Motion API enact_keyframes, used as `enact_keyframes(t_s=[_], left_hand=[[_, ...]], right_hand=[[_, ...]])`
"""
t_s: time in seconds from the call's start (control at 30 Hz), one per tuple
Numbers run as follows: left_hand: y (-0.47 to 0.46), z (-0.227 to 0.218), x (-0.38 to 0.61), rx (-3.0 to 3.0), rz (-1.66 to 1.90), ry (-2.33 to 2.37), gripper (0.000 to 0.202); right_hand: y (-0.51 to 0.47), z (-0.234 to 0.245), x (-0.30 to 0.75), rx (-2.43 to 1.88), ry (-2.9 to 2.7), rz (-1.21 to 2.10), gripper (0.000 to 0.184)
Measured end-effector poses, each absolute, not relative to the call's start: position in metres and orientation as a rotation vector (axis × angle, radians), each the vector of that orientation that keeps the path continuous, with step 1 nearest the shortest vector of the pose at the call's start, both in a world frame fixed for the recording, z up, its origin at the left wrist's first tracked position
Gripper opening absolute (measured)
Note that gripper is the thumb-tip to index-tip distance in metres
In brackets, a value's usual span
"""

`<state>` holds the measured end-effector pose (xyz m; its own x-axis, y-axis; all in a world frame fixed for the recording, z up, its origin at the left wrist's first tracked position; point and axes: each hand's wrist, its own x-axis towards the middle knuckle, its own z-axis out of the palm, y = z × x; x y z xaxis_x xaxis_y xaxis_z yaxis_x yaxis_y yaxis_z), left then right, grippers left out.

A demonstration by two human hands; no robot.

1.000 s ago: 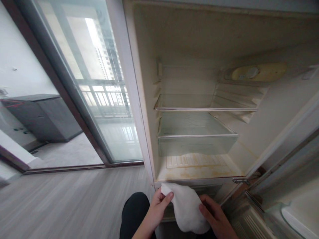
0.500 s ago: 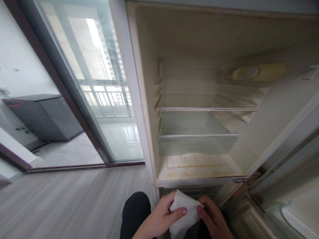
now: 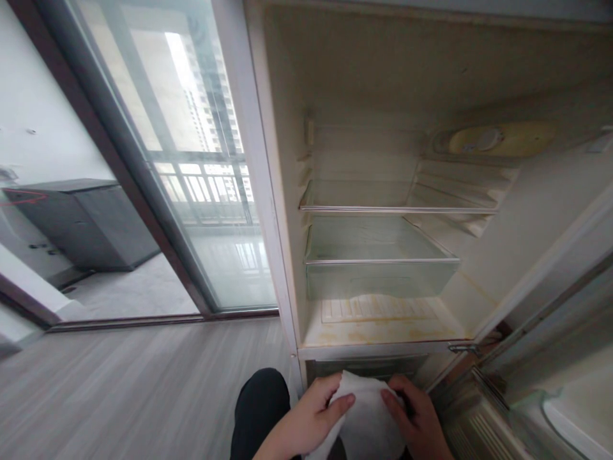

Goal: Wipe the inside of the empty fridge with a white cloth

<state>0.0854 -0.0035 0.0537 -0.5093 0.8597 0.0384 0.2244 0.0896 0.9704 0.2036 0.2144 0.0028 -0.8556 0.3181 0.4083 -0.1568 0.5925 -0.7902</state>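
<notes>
A white cloth [image 3: 366, 409] is stretched between my two hands, low in front of the fridge. My left hand [image 3: 318, 415] grips its left edge with the thumb on top. On the other side my right hand [image 3: 412, 409] pinches the right edge, thumb also on top. Just beyond the hands stands the open fridge, whose glass shelf [image 3: 383, 239] and upper shelf [image 3: 397, 197] hold nothing. Yellowish stains mark the fridge floor [image 3: 373, 329]. The lower part of the cloth runs out of view.
The fridge door [image 3: 565, 358] stands open on the right, with a lower door [image 3: 479, 428] beneath it. My knee [image 3: 263, 409] is at the left of the hands. A sliding glass door [image 3: 205, 160], a grey cabinet [image 3: 96, 223] and wood-look floor [image 3: 143, 383] lie to the left.
The cloth has been spread wider, and more of its surface shows between the hands. My right hand has moved slightly to the right.
</notes>
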Motion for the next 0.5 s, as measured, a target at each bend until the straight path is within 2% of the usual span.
enact_keyframes(t_s=[0.13,0.27,0.37,0.43,0.5], left_hand=[[-0.005,0.053,0.087,1.113,1.415,1.832,0.039],[0.009,0.054,0.095,1.077,1.408,2.085,0.037],[0.031,0.064,0.102,1.094,1.336,2.262,0.037],[0.045,0.073,0.108,1.171,1.266,2.314,0.035],[0.055,0.080,0.116,1.265,1.224,2.307,0.032]], right_hand=[[0.216,0.003,0.202,-0.075,-2.301,1.178,0.030],[0.212,-0.003,0.202,-0.183,-1.990,0.896,0.007],[0.202,-0.013,0.204,-0.122,-1.848,0.695,0.011],[0.192,-0.023,0.205,0.051,-1.987,0.807,0.011],[0.183,-0.034,0.204,0.059,-2.103,1.077,0.015]])
